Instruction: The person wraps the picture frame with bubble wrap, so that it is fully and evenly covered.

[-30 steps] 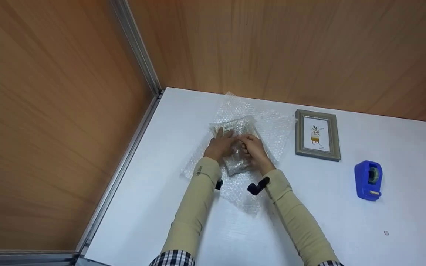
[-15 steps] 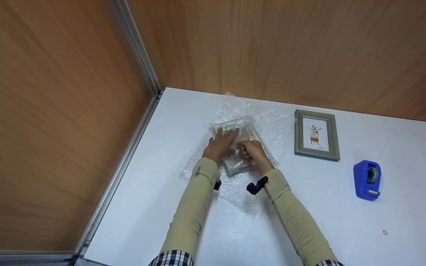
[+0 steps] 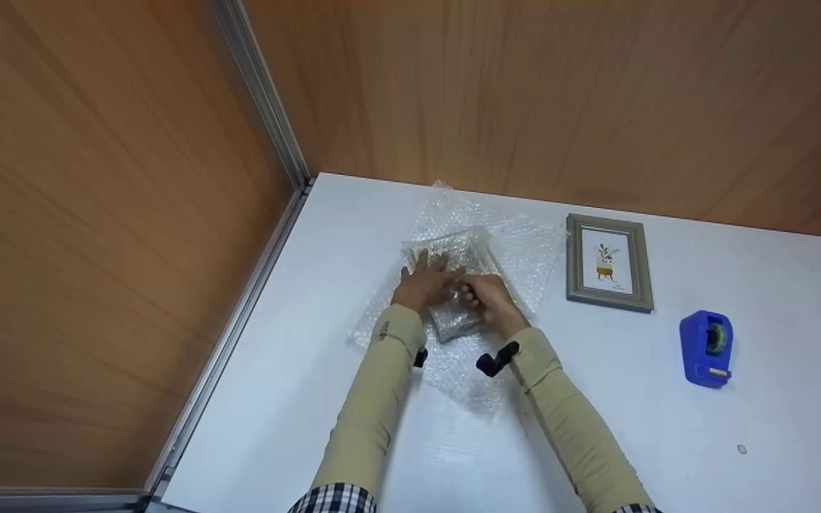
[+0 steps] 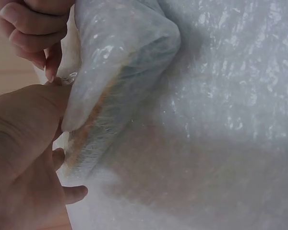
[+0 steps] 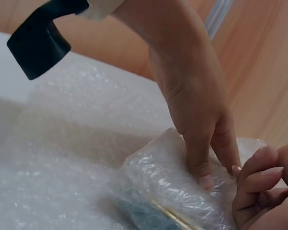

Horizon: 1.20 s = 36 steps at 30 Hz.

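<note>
Wrapped bundle [image 3: 457,285] lies on bubble wrap sheet [image 3: 517,249], spread on white tabletop [image 3: 311,299], near far-left corner. Inside wrap: flat item w/ gold-coloured edge, seen in wrist views; identity unclear. Bundle long axis runs approx. from person toward far wall, tilted slightly left. Left hand [image 3: 425,281]: fingers extended, pressing bundle top. Right hand [image 3: 489,296]: fingers curled, pinching wrap edge. Picture frame [image 3: 608,262] and blue tape dispenser [image 3: 706,348] to the right.

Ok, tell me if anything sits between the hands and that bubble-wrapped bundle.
Nothing visible does. The left hand rests its straight fingers directly on the wrapped bundle, and the right hand curls against its edge. The picture frame and tape dispenser lie well off to the right.
</note>
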Motion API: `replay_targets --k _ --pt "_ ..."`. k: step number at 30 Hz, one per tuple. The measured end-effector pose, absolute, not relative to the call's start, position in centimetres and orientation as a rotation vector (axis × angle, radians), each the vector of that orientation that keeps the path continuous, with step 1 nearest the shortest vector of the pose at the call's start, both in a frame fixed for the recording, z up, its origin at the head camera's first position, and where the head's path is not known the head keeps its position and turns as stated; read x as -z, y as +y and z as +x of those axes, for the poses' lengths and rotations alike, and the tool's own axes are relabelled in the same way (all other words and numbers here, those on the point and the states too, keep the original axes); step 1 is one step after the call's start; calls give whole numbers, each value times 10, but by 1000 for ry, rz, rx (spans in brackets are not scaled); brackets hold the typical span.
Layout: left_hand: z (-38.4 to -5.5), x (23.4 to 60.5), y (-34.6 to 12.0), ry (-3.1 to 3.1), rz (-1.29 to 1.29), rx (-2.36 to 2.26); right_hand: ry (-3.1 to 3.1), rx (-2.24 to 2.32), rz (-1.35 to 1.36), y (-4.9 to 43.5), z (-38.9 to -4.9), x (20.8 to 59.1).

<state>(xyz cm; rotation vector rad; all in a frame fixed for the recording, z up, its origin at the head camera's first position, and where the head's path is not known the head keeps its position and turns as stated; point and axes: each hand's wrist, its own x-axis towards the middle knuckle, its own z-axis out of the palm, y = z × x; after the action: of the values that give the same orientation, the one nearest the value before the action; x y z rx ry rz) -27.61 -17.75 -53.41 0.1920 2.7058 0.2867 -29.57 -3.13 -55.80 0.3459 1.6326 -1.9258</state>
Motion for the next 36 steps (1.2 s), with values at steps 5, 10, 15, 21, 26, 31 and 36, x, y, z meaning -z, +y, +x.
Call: replay_targets --k 5,10,15,21,26,31,36 --pt "-277 532 -176 2694 164 -286 1326 1986 363 -23 -295 550" --pt "-278 528 -176 2702 156 -253 1210 1996 370 -18 -295 543" --pt "-278 527 -174 2701 154 -214 1663 1835 288 -20 -292 548" --pt "-278 528 -170 2690 168 -215 2300 1498 99 -23 -285 549" --pt "-280 528 -172 2698 148 -220 2529 1334 -3 -30 -281 539" --pt "-280 528 -173 2692 150 -197 2627 1315 -70 -34 -281 541" --pt "-277 529 -172 2683 151 -220 2707 1368 -92 -32 -282 554"
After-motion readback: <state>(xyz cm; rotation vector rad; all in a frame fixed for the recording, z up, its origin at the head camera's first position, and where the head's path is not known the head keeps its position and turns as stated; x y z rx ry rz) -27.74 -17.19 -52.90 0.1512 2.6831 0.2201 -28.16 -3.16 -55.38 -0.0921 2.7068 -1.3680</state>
